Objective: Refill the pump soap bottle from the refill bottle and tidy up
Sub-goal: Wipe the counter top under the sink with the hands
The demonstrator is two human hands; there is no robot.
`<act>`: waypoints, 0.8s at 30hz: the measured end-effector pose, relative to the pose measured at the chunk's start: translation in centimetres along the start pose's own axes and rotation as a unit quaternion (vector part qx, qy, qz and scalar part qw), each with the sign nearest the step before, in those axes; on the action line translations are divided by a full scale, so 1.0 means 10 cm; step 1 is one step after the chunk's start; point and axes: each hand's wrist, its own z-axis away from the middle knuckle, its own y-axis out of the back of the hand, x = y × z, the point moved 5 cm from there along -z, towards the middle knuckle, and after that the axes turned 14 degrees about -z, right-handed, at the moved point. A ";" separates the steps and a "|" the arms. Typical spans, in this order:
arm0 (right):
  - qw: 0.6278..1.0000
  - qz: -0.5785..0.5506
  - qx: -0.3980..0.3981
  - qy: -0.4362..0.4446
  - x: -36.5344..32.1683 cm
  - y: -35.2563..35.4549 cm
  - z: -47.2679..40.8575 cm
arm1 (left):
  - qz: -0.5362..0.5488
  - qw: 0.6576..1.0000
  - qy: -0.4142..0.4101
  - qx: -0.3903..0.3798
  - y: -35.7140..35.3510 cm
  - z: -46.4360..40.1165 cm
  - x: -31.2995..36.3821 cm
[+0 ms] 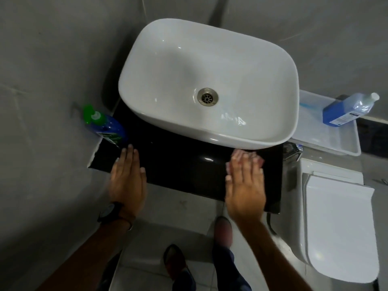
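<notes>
The pump soap bottle, blue with a green pump, stands at the far left corner of the black counter, close to the wall. The refill bottle, clear with blue liquid, a blue label and a white cap, lies tilted in a translucent tray on the right. My left hand lies flat with straight fingers on the counter's left front, just below the pump bottle. My right hand presses flat on a pinkish cloth at the counter's right front, under the basin's rim.
A white basin with a metal drain sits on the counter. A white toilet with its lid down stands at lower right. Grey walls close in behind and to the left. My feet stand on the tiled floor below.
</notes>
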 end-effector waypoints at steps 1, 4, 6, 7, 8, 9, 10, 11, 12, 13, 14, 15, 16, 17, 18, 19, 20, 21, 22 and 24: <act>0.999 -0.023 0.000 0.027 -0.26 -0.10 0.07 | -0.001 1.000 0.001 -0.001 0.00 0.00 -0.01; 0.991 -0.084 -0.019 0.098 -1.05 -0.36 0.11 | -0.013 1.000 -0.001 -0.009 0.00 0.01 -0.02; 0.983 -0.110 -0.039 0.143 -1.50 -0.46 -0.04 | -0.017 1.000 -0.003 -0.010 -0.01 0.01 -0.02; 0.978 -0.113 -0.047 0.168 -1.71 -0.50 -0.15 | -0.017 1.000 -0.002 -0.010 -0.01 0.00 -0.01; 0.973 -0.113 -0.057 0.193 -1.89 -0.53 -0.25 | -0.017 1.000 0.000 -0.010 -0.01 0.00 -0.02; 0.969 -0.114 -0.067 0.211 -2.05 -0.56 -0.34 | -0.018 1.000 0.001 -0.011 -0.02 -0.01 -0.02; 0.966 -0.116 -0.073 0.221 -2.18 -0.58 -0.43 | -0.021 1.000 0.000 -0.015 -0.03 -0.01 -0.03; 0.964 -0.120 -0.073 0.225 -2.27 -0.59 -0.50 | -0.025 1.000 -0.002 -0.019 -0.04 -0.01 -0.03; 0.964 -0.125 -0.070 0.223 -2.32 -0.60 -0.56 | -0.027 0.999 -0.003 -0.021 -0.03 -0.01 -0.03; 0.964 -0.128 -0.069 0.221 -2.35 -0.60 -0.59 | -0.027 0.999 -0.003 -0.021 -0.03 -0.01 -0.03; 0.964 -0.128 -0.070 0.223 -2.35 -0.60 -0.60 | -0.025 0.999 -0.001 -0.020 -0.03 0.00 -0.04; 0.963 -0.123 -0.070 0.228 -2.32 -0.60 -0.58 | -0.024 1.000 0.000 -0.018 -0.03 0.01 -0.03; 0.963 -0.115 -0.073 0.234 -2.28 -0.59 -0.55 | -0.022 1.000 -0.001 -0.014 -0.02 0.02 -0.03; 0.963 -0.109 -0.076 0.234 -2.22 -0.57 -0.51 | -0.020 1.000 -0.002 -0.007 -0.02 0.02 -0.03; 0.965 -0.105 -0.077 0.226 -2.13 -0.56 -0.46 | -0.017 1.000 -0.001 0.000 -0.02 0.02 -0.02; 0.968 -0.106 -0.073 0.215 -2.01 -0.53 -0.41 | -0.015 1.000 0.000 0.004 -0.02 0.01 -0.02; 0.971 -0.107 -0.069 0.200 -1.87 -0.51 -0.35 | -0.014 1.000 0.002 0.004 -0.02 0.01 -0.03; 0.975 -0.110 -0.067 0.182 -1.70 -0.47 -0.29 | -0.013 1.000 0.002 0.002 -0.01 0.01 -0.02; 0.978 -0.112 -0.064 0.162 -1.50 -0.41 -0.24 | -0.011 1.000 0.002 0.001 0.00 0.00 -0.02; 0.987 -0.096 -0.049 0.119 -1.03 -0.27 -0.15 | -0.003 1.000 0.003 0.001 0.04 0.00 0.01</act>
